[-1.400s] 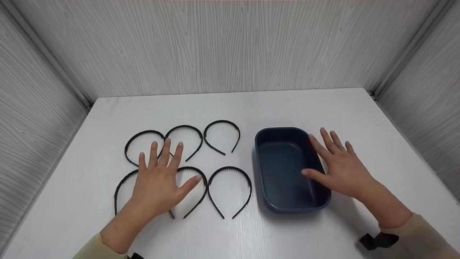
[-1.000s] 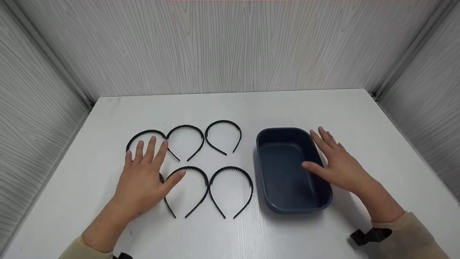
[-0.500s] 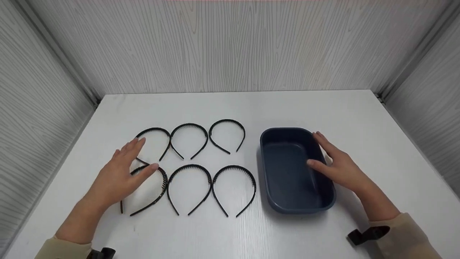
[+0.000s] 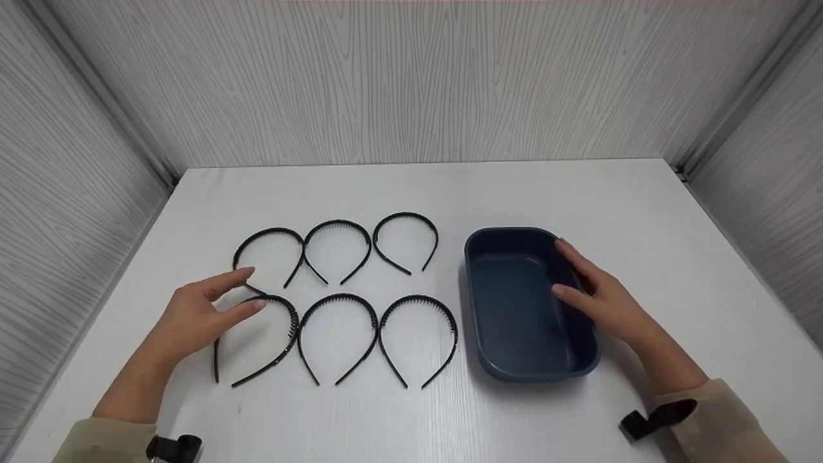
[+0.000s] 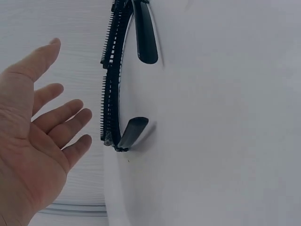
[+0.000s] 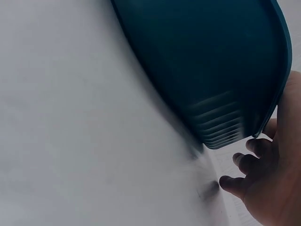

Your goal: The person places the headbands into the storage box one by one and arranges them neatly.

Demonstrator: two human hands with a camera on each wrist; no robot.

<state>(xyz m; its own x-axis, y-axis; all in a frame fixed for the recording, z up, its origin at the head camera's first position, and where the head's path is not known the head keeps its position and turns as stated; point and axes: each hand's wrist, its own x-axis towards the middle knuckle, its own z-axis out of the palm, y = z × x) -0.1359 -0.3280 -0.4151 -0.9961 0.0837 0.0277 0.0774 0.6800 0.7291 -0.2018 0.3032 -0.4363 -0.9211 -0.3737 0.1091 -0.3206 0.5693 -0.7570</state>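
Several black toothed headbands lie on the white table in two rows of three. My left hand (image 4: pixel 196 315) hovers over the near-left headband (image 4: pixel 289 321), thumb and index finger apart with nothing between them. The left wrist view shows this hand (image 5: pixel 42 127) with fingers spread loosely beside a headband (image 5: pixel 112 94). To the right stands a dark blue plastic basin (image 4: pixel 476 308). My right hand (image 4: pixel 614 305) is at its right rim, thumb over the inside and the other fingers outside. In the right wrist view those fingers (image 6: pixel 249 162) hang loosely beyond the basin's corner (image 6: pixel 221 122).
The far-left headband (image 4: pixel 276 229) touches its neighbour (image 4: pixel 337 222); a third (image 4: pixel 406 214) completes the back row. Two more headbands, a middle one (image 4: pixel 339 296) and a right one (image 4: pixel 418 298), lie in front. Wood-grain panels (image 4: pixel 411 83) close off the back and sides.
My left hand has moved left and turned from palm-down with spread fingers to thumb and index facing each other, uncovering the headbands. My right hand has drawn its fingers in along the basin's rim.
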